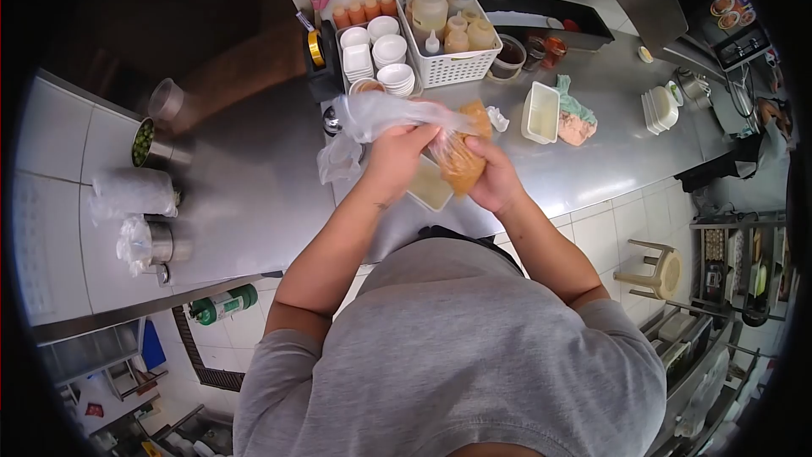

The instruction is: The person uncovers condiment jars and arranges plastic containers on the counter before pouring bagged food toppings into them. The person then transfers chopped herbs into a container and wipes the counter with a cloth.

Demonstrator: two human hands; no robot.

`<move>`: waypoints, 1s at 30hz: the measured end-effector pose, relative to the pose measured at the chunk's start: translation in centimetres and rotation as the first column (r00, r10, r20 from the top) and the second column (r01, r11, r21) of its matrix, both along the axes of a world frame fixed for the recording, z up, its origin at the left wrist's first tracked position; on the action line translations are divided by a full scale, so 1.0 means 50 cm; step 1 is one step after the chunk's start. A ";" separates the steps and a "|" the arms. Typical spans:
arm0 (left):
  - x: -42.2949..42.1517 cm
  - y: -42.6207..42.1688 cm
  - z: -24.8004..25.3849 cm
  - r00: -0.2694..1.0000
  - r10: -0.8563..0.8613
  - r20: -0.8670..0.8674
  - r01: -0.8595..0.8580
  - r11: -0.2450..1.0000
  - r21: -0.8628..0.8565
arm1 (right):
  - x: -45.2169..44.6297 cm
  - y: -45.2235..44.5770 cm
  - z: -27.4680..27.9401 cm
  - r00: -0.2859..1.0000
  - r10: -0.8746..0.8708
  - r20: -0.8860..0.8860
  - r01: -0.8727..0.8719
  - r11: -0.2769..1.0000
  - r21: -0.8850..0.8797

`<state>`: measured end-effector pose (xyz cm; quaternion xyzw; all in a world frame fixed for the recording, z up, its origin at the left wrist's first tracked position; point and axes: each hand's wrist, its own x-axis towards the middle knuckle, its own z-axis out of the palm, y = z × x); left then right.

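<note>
Both my hands hold a clear plastic bag (461,159) with an orange-brown filling at its right end. My left hand (397,156) is closed around the gathered neck of the bag, and the loose plastic spreads out to the left above it. At the filled end, my right hand (497,176) grips the bag's side with the thumb on top. Below the bag, partly hidden by it, a pale rectangular container (431,186) rests on the steel counter. A crumpled clear plastic bag (338,159) lies just left of my left wrist.
Behind my hands stand a white basket (461,72) of squeeze bottles and stacked white bowls (396,78). To the right are a rectangular tub (541,112) and cloths (575,118) on the steel counter (254,178). Farther left sits a metal pot of green items (145,142).
</note>
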<state>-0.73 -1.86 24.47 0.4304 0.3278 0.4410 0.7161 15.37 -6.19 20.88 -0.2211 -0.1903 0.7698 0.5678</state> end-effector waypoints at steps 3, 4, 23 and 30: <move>-0.003 -0.012 -0.046 0.972 0.108 0.209 -0.100 0.994 -0.047 | 0.030 0.004 -0.008 0.994 -0.101 0.036 0.104 0.991 -0.089; -0.012 -0.011 -0.057 0.970 0.120 0.210 -0.119 0.993 -0.019 | 0.045 0.007 -0.016 0.989 -0.126 0.077 0.135 0.984 -0.117; 0.015 0.000 -0.180 0.949 -0.089 -0.304 0.094 0.996 0.000 | -0.007 -0.006 0.000 -0.208 -0.158 0.965 -0.174 0.977 0.123; -0.024 0.001 -0.195 0.965 0.105 0.241 -0.044 0.968 -0.248 | 0.038 -0.036 -0.055 0.309 -0.216 0.926 0.003 0.974 0.226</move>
